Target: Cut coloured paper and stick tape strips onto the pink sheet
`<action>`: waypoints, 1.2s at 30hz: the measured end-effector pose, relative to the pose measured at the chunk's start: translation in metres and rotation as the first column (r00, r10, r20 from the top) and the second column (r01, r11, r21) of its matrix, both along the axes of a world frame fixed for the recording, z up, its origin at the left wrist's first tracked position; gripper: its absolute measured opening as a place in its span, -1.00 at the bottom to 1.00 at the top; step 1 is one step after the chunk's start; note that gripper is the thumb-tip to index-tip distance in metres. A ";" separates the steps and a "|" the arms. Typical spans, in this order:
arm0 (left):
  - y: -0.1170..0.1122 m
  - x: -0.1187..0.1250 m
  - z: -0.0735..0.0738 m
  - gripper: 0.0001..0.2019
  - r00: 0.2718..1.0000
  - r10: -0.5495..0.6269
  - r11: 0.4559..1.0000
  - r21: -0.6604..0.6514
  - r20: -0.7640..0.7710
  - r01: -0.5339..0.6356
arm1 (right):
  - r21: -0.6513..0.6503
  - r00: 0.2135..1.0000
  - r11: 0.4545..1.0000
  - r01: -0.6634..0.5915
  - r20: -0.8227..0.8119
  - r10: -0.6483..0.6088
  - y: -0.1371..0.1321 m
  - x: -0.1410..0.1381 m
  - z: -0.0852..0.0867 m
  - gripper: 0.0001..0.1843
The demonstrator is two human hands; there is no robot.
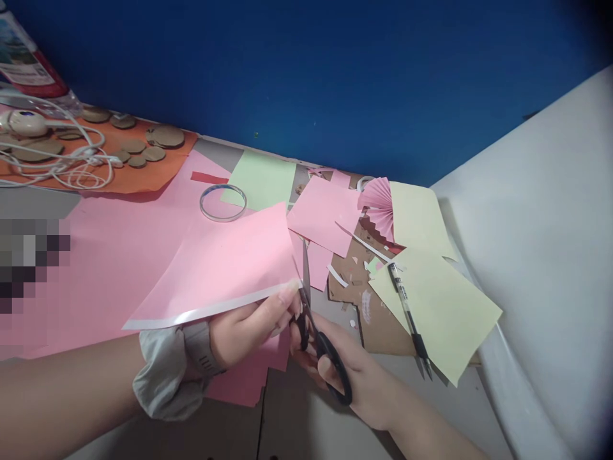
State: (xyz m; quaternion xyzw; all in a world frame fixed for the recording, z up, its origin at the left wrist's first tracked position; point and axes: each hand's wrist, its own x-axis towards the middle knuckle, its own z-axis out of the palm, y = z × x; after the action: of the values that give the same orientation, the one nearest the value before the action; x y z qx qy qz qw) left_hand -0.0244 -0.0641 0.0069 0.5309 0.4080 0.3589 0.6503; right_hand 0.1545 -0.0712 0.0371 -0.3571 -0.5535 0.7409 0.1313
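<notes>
My left hand (261,322) pinches the lower right corner of a pink sheet of paper (230,255), which has a white strip (191,314) along its near edge. In my right hand (354,370) is a pair of black-handled scissors (330,364), with my fingers through the handle loops. The blades point away from me and lie at the sheet's right edge, just beside the left fingertips. Part of the lower blade area is hidden behind the left hand. More pink paper (143,223) lies beneath the held sheet.
Behind lie a roll of tape (223,203), a light green sheet (263,179) and a pink square (328,214). To the right are a folded pink fan (377,204), cardboard (383,326), pale yellow sheets (440,306) and a pen (409,316). Earphones (29,122) rest on orange paper (158,176).
</notes>
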 end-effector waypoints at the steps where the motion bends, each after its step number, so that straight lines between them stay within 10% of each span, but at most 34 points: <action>1: -0.001 0.000 -0.002 -0.54 1.000 0.010 1.000 0.013 -0.008 -0.010 | -0.004 1.000 1.000 -0.021 -0.003 0.021 0.001 0.000 0.000 -0.44; 36: 0.000 0.000 -0.008 -0.55 0.998 0.015 0.997 0.076 0.055 -0.019 | 0.076 1.000 0.997 -0.017 -0.003 0.017 0.002 0.002 -0.005 -0.49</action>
State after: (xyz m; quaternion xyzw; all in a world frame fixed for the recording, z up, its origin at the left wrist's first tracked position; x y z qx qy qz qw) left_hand -0.0242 -0.0638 -0.0008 0.5419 0.3807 0.3938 0.6374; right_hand 0.1566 -0.0688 0.0324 -0.3458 -0.5839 0.7211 0.1394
